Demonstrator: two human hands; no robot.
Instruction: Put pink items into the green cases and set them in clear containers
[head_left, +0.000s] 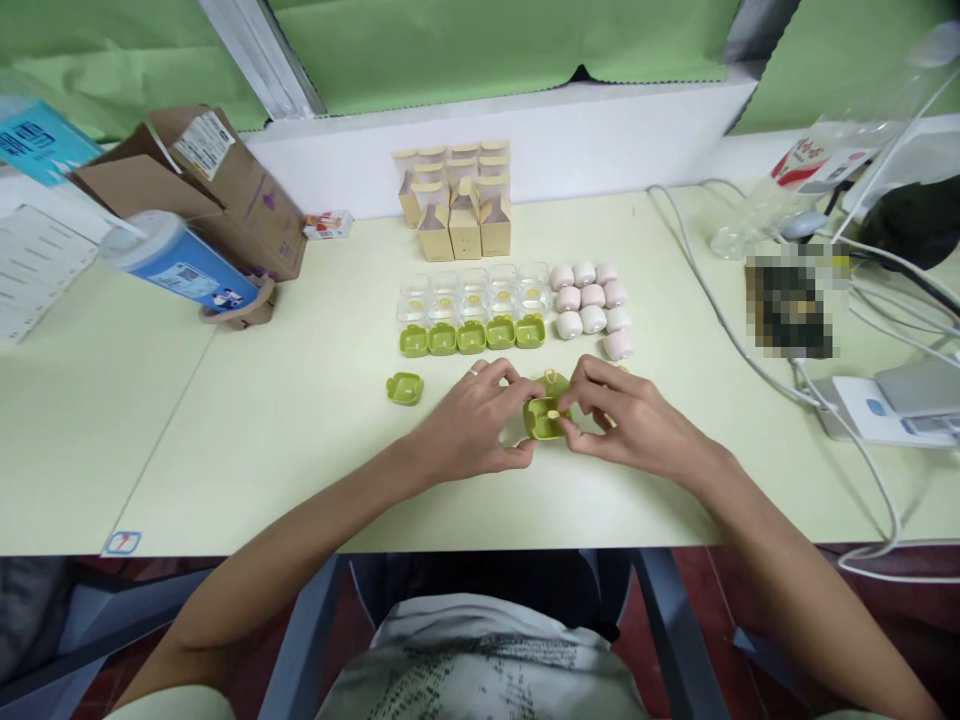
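Your left grip [469, 420] is narrowing on the left end of a green case [539, 422], holding it. Your right grip [637, 415] is curling around the right end; I cannot tell whether it is pinching the case or the small yellow piece [553, 414] showing inside. The case is sitting between your hands over the front part of the table [300, 440], its hollow facing up, glossy olive green with rounded corners. A green part with a yellow loop [551, 376] is showing just behind. Beyond, five green cups [472, 338] are lining up before clear trays [474, 290], pale pink rolls [592, 295] are lying alongside, and open cartons [465, 232] are standing at the back.
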